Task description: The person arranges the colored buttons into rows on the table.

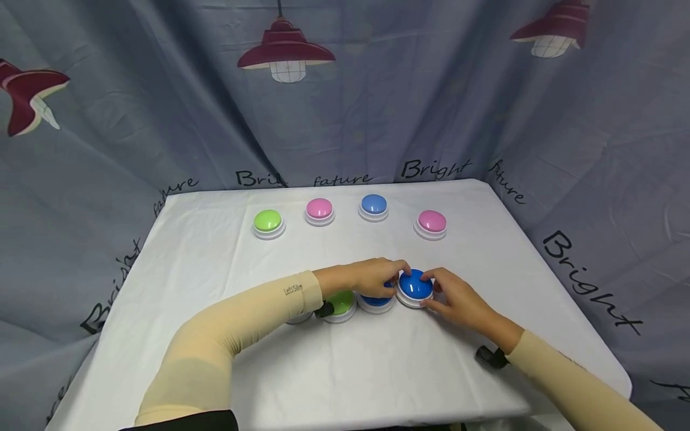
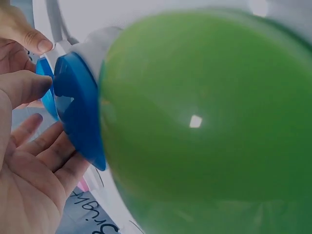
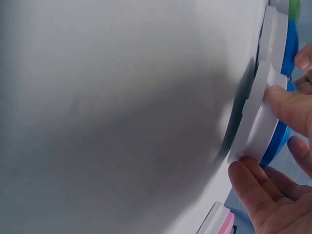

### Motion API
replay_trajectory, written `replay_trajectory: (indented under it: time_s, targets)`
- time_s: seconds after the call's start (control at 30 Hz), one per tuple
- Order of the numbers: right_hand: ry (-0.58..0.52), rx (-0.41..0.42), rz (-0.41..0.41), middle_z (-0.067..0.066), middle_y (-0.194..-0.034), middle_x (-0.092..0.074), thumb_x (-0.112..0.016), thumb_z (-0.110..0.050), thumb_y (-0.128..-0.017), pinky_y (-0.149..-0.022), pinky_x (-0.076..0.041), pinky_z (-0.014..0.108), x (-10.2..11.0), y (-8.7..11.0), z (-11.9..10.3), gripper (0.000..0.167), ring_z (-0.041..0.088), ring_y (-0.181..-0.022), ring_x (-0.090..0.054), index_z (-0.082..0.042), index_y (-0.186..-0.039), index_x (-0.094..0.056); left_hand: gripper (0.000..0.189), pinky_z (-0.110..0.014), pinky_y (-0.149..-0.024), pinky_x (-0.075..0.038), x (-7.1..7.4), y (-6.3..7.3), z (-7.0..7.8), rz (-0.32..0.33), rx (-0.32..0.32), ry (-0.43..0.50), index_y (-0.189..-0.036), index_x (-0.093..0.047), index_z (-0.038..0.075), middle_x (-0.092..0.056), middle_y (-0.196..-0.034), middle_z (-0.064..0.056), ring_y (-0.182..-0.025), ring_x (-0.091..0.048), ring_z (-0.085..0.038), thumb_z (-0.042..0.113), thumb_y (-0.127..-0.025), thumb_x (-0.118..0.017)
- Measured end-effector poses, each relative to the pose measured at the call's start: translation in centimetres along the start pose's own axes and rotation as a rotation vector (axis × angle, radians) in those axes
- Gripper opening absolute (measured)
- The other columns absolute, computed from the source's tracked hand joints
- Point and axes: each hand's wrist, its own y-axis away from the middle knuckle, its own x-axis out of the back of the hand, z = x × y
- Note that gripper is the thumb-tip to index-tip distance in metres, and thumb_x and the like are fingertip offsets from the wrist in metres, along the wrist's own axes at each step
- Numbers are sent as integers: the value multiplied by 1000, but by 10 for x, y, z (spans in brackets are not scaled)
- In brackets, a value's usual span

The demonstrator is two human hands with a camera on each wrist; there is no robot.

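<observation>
Both hands are at a blue push button (image 1: 415, 285) with a white round base, right of the table's middle. My right hand (image 1: 463, 302) grips its right side, the thumb on the white base (image 3: 253, 122) and fingertips at the base's lower edge in the right wrist view. From the left, the fingers and thumb of my left hand (image 1: 372, 276) hold the same button's left side. Partly under the left hand sits a second blue button (image 1: 376, 303), close against the first. A green button (image 1: 341, 303) stands left of it and looms large in the left wrist view.
Another white base (image 1: 299, 318) shows beneath the left forearm, its top hidden. Farther back stand a green button (image 1: 268, 221), a pink button (image 1: 320, 209), a lighter blue button (image 1: 374, 205) and another pink button (image 1: 432, 222). A grey curtain (image 1: 345, 120) hangs behind the white table (image 1: 345, 371).
</observation>
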Motion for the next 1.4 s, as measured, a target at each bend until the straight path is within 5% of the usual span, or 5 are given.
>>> replay_trajectory:
  time_s: [0.97,1.2,1.4]
  targets:
    - [24,45,51,6,-112,-58,-87,-17,-76,-78,-58,39,-2,8,1,53,20,-90,-61,-9,-119,-56,49,-21,-97,-45,-5,-1,-1,20,-42,10,-139,-49,9,-65,-119,-5,-109,-59,-10,19,-94,-68]
    - [-11,13,-100,7,-119,-54,-86,-25,-79,-83,-56,35,7,0,0,62,19,-94,-57,-8,-128,-51,41,-19,-90,-48,1,-5,-8,7,-18,96,-136,-52,9,-69,-109,-2,-99,-62,-6,24,-99,-61]
    - [-157,-38,-211,12,-121,-58,-77,-37,-87,-86,-54,44,25,-24,11,61,23,-98,-59,-2,-129,-50,37,-20,-88,-49,16,-10,-28,44,20,158,-134,-54,5,-69,-108,-3,-95,-62,-9,24,-102,-54]
